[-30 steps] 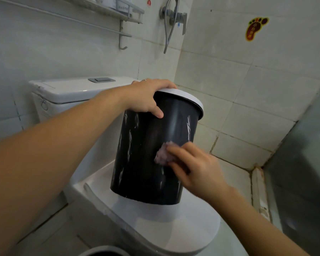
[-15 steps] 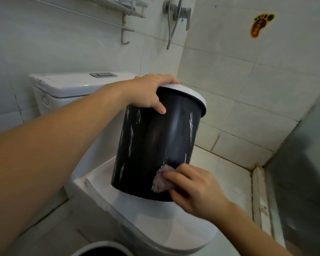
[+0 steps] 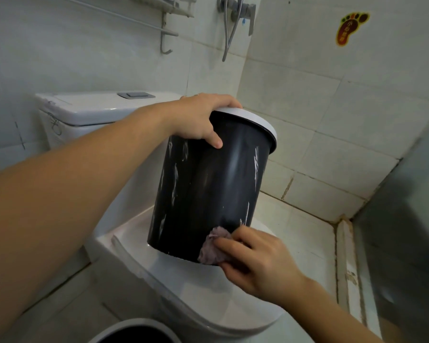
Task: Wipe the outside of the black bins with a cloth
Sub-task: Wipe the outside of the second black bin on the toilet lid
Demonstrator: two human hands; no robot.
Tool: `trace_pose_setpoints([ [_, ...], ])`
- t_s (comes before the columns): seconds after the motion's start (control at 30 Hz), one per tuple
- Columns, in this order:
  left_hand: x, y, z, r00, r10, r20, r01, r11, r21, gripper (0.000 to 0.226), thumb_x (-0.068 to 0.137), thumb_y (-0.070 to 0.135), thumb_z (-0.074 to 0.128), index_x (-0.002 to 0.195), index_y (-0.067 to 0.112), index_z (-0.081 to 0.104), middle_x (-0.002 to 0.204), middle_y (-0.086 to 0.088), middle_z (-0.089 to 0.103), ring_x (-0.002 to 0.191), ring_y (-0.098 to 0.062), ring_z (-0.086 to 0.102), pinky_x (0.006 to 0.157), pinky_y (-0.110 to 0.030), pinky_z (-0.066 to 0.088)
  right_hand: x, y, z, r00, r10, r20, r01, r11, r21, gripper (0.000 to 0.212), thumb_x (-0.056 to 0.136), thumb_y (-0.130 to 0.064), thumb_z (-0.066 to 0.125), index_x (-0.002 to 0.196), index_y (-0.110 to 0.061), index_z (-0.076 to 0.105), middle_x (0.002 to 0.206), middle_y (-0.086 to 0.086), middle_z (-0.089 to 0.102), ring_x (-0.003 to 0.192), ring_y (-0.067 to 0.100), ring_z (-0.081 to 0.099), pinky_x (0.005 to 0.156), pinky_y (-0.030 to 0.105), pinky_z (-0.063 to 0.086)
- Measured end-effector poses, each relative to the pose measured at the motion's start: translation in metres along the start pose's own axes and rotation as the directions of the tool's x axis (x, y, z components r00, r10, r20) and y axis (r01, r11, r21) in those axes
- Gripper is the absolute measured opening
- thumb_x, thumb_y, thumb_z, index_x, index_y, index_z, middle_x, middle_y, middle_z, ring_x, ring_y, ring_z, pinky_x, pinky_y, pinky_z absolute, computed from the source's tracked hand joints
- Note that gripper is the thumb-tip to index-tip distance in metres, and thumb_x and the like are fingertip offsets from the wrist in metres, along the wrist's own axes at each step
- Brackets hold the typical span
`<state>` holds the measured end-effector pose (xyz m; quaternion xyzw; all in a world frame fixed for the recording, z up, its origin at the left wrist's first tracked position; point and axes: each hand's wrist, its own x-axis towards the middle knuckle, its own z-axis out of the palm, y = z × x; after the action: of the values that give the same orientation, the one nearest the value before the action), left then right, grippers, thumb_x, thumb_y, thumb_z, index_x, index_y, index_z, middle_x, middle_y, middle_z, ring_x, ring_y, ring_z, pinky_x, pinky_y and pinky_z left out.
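Two hands worked on one black bin [image 3: 208,194], which stood on the closed toilet lid [image 3: 183,288] and leaned, its long axis running from the base at lower left up to the white rim [image 3: 258,121] at upper right, the mouth pointing away toward the tiled corner. Its base edge nearest the camera rested on the lid; whether the far edge touched could not be told. The bin was a dark, slightly tapered cylinder, matte black with pale streaks and scuffs down its side and a soft sheen near the middle.

The left hand [image 3: 198,120] gripped the rim from above, thumb curled down against the outer wall and fingers hooked over the top, their tips hidden inside. The right hand [image 3: 255,263] pinched a small crumpled lilac cloth [image 3: 212,247] between thumb and fingertips and pressed it against the wall just above the base.

The bin's interior was out of sight, and its far side was hidden. A second round rim [image 3: 134,332] was cut off by the bottom edge of the view.
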<state>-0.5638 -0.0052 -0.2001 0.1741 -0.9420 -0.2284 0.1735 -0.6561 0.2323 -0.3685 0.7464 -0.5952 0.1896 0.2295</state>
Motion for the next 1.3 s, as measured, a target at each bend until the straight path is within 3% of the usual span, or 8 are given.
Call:
trace_pose_setpoints([
  [0.07, 0.000, 0.000, 0.000, 1.000, 0.003, 0.006, -0.003, 1.000, -0.014, 0.072, 0.072, 0.018, 0.083, 0.125, 0.052, 0.048, 0.123, 0.016, 0.057, 0.112, -0.017, 0.055, 0.099, -0.040, 0.045, 0.007, 0.005, -0.004, 1.000, 0.005, -0.019, -0.005, 1.000, -0.020, 0.028, 0.087, -0.026, 0.066, 0.114, -0.019, 0.069, 0.089, 0.002, 0.059, 0.071, 0.020, 0.055, 0.057, 0.032, 0.049],
  [0.27, 0.002, 0.001, 0.002, 1.000, 0.004, 0.007, -0.003, 1.000, -0.018, 0.075, 0.070, 0.016, 0.084, 0.125, 0.052, 0.048, 0.123, 0.013, 0.058, 0.112, -0.020, 0.057, 0.101, -0.044, 0.047, 0.044, 0.016, -0.019, 0.955, 0.228, -0.190, -0.228, 0.973, 0.022, 0.035, 0.086, -0.025, 0.070, 0.120, -0.017, 0.068, 0.093, 0.002, 0.061, 0.073, 0.021, 0.059, 0.054, 0.037, 0.052],
  [0.53, 0.000, -0.002, 0.000, 1.000, 0.009, 0.019, -0.008, 0.999, -0.049, 0.072, 0.071, 0.015, 0.084, 0.121, 0.053, 0.049, 0.120, 0.015, 0.059, 0.110, -0.016, 0.058, 0.099, -0.043, 0.049, 0.005, 0.001, -0.005, 1.000, -0.008, 0.023, 0.007, 0.999, 0.040, 0.030, 0.086, -0.024, 0.065, 0.116, -0.020, 0.068, 0.091, 0.001, 0.059, 0.071, 0.017, 0.055, 0.056, 0.030, 0.050],
  [0.77, 0.001, -0.001, 0.001, 1.000, 0.013, 0.008, -0.013, 1.000, -0.023, 0.074, 0.069, 0.014, 0.085, 0.126, 0.047, 0.050, 0.120, 0.013, 0.061, 0.111, -0.017, 0.058, 0.101, -0.042, 0.047, 0.039, 0.015, -0.014, 0.951, 0.208, -0.229, -0.212, 0.977, 0.005, 0.031, 0.085, -0.020, 0.072, 0.115, -0.015, 0.070, 0.091, 0.004, 0.062, 0.072, 0.024, 0.060, 0.053, 0.038, 0.052],
  [0.83, 0.001, -0.002, 0.000, 1.000, 0.017, 0.008, -0.017, 0.999, -0.035, 0.073, 0.069, 0.012, 0.085, 0.123, 0.047, 0.051, 0.118, 0.013, 0.062, 0.109, -0.016, 0.059, 0.099, -0.040, 0.048, 0.035, 0.010, -0.010, 0.961, 0.178, -0.213, -0.178, 0.984, 0.017, 0.029, 0.085, -0.022, 0.072, 0.114, -0.017, 0.070, 0.091, 0.003, 0.060, 0.072, 0.022, 0.059, 0.055, 0.034, 0.052],
  [0.93, 0.000, -0.004, -0.001, 1.000, 0.010, 0.017, -0.009, 0.999, -0.052, 0.072, 0.070, 0.012, 0.084, 0.119, 0.052, 0.050, 0.115, 0.017, 0.061, 0.107, -0.014, 0.060, 0.092, -0.036, 0.050, 0.016, -0.001, 0.000, 0.996, 0.041, -0.078, -0.038, 0.998, 0.040, 0.026, 0.086, -0.025, 0.067, 0.111, -0.020, 0.071, 0.089, 0.002, 0.058, 0.070, 0.018, 0.055, 0.057, 0.029, 0.049],
  [1.07, 0.001, -0.005, -0.001, 1.000, 0.008, 0.014, -0.007, 0.998, -0.058, 0.071, 0.070, 0.014, 0.084, 0.117, 0.054, 0.049, 0.115, 0.018, 0.061, 0.107, -0.014, 0.059, 0.092, -0.036, 0.049, 0.004, -0.005, 0.005, 0.999, -0.035, -0.017, 0.035, 0.998, 0.050, 0.022, 0.086, -0.023, 0.066, 0.106, -0.020, 0.073, 0.085, 0.002, 0.059, 0.067, 0.018, 0.053, 0.054, 0.033, 0.047],
  [1.3, 0.004, -0.005, 0.000, 1.000, 0.006, 0.012, -0.005, 0.997, -0.078, 0.070, 0.070, 0.012, 0.083, 0.119, 0.048, 0.049, 0.117, 0.012, 0.060, 0.107, -0.016, 0.059, 0.088, -0.036, 0.050, 0.018, 0.013, 0.001, 0.945, 0.218, -0.243, -0.194, 0.974, 0.119, 0.028, 0.088, -0.026, 0.068, 0.113, -0.015, 0.069, 0.095, 0.000, 0.062, 0.077, 0.016, 0.059, 0.061, 0.031, 0.054],
])
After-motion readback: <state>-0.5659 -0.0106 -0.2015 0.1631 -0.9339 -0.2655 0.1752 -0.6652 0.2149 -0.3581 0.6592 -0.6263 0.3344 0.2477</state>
